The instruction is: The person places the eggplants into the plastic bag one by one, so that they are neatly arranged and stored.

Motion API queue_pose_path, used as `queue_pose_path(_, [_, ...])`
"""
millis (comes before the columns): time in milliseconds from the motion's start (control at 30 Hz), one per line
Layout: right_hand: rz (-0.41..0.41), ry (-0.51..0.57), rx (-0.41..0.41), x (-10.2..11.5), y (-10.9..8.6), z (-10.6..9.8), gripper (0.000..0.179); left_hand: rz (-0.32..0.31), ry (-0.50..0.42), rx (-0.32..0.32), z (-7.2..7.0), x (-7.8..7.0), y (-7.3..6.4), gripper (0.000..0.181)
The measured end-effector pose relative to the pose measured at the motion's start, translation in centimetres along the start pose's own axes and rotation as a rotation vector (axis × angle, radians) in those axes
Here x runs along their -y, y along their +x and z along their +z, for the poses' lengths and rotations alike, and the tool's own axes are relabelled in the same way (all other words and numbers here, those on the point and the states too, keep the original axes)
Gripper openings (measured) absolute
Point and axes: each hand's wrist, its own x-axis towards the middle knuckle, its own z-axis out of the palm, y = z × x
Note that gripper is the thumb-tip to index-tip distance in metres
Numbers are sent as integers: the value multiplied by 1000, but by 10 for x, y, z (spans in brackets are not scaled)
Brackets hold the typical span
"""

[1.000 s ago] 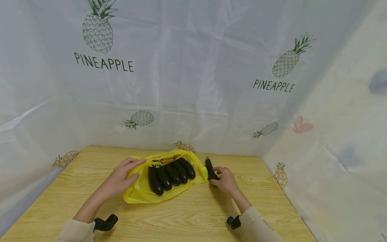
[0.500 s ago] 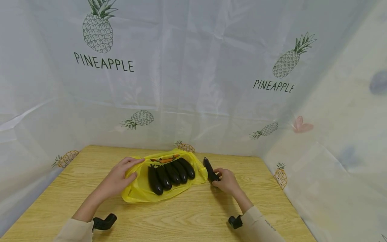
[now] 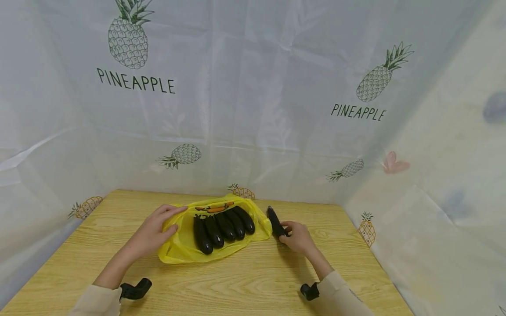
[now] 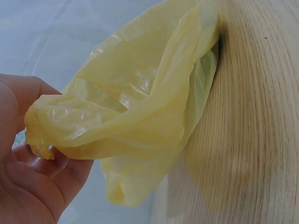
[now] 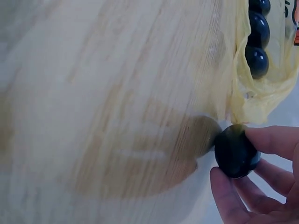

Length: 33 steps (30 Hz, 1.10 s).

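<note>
A yellow plastic bag (image 3: 178, 251) lies on its side on the wooden table, its wide mouth facing the person. Several glossy dark eggplants (image 3: 203, 237) rest side by side within it. At the bag's left end my left hand (image 3: 152, 229) holds the edge; in the left wrist view, bunched yellow film (image 4: 70, 123) passes between thumb and fingers. Just right of the bag, my right hand (image 3: 299, 238) grips another eggplant (image 3: 275, 220) by its rounded near end. The right wrist view shows that end (image 5: 236, 154) between thumb and fingers, close to the tabletop.
The wood-grain table (image 3: 221, 285) backs onto a pale curtain (image 3: 253, 109) printed with pineapples, which also hangs along both sides. A black wrist mount (image 3: 136, 289) juts from the left sleeve, and a similar one (image 3: 309, 291) from the right.
My left hand and the bag's left end have shifted slightly left. My right hand has drifted a little right and nearer, while the held eggplant's far tip swung slightly left.
</note>
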Motion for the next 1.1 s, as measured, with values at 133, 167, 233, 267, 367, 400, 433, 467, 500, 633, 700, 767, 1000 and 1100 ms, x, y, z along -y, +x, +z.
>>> queue_pose_path(133, [11,15,-12,-1,-3,-2,46,-1,2,0,0,0,0,58])
queue_pose_path(167, [13,19,-15,-1,-4,-3,45,-1,3,-1,0,0,0,58])
queue_pose_path(233, [19,36,-17,0,-5,-5,46,1,8,-3,0,0,0,58])
queue_pose_path(267, [20,44,-19,1,-5,-7,46,4,10,-4,0,0,0,58])
queue_pose_path(367, [17,70,-26,4,-7,-10,45,11,14,-6,1,0,1,58])
queue_pose_path(400, [12,78,-26,7,-8,-12,45,12,16,-7,1,0,1,58])
queue_pose_path(433, [3,82,-26,9,-9,-13,45,14,19,-9,1,0,1,58])
queue_pose_path(467, [-5,89,-25,12,-11,-15,45,15,20,-11,1,0,1,57])
queue_pose_path(500, [-11,98,-19,16,-13,-17,45,16,23,-12,1,0,1,57])
queue_pose_path(633, [-54,137,24,32,-22,-25,45,16,28,-16,1,0,1,57])
queue_pose_path(700, [-80,144,56,39,-26,-29,45,14,28,-15,1,0,0,58])
queue_pose_path(767, [-109,144,83,45,-29,-30,45,13,29,-16,1,0,0,58])
queue_pose_path(1000, [-172,206,206,67,-36,-27,44,6,26,-12,1,1,0,59])
queue_pose_path(1100, [-200,237,266,77,-38,-23,44,2,19,-7,2,1,0,59])
